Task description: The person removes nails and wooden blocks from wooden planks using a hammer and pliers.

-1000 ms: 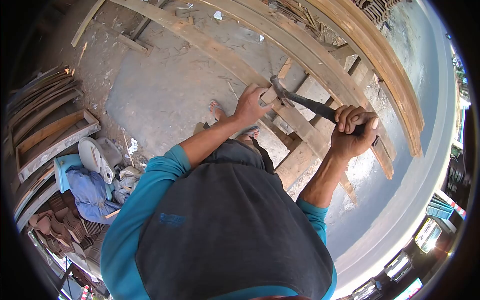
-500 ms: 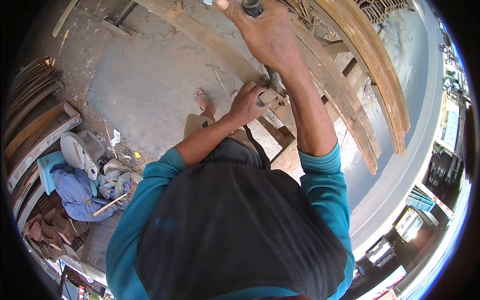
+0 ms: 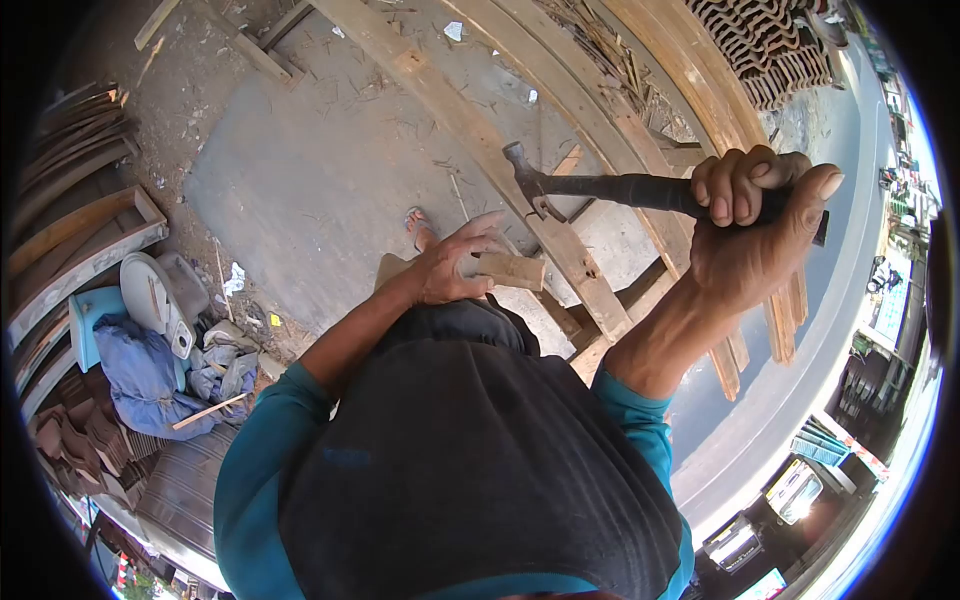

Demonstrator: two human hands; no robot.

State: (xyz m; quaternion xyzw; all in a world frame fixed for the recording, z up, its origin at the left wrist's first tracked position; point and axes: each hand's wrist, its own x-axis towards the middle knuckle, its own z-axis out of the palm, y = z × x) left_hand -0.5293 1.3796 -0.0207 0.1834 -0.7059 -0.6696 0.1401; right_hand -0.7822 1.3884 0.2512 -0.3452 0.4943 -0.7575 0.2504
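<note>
My right hand (image 3: 750,220) is wrapped round the dark handle of a claw hammer (image 3: 625,189). The hammer's head hangs over a long wooden plank (image 3: 470,125) that runs diagonally across the middle. Close to my body, my left hand (image 3: 450,262) holds a short wood block (image 3: 512,270) against its palm, with the fingers partly spread. The block is apart from the plank and below the hammer head. Small dark marks or holes show in the plank near its lower end.
More long planks (image 3: 600,100) lie to the right of the plank. Stacked roof tiles (image 3: 765,50) stand at the top right. On the left are a wooden frame (image 3: 85,255), a blue cloth bundle (image 3: 150,380) and more tiles. A sandalled foot (image 3: 417,225) stands on the concrete floor.
My left hand has drawn the block off the plank toward my body. My right hand has swung the hammer back out to the right, after being raised over the plank.
</note>
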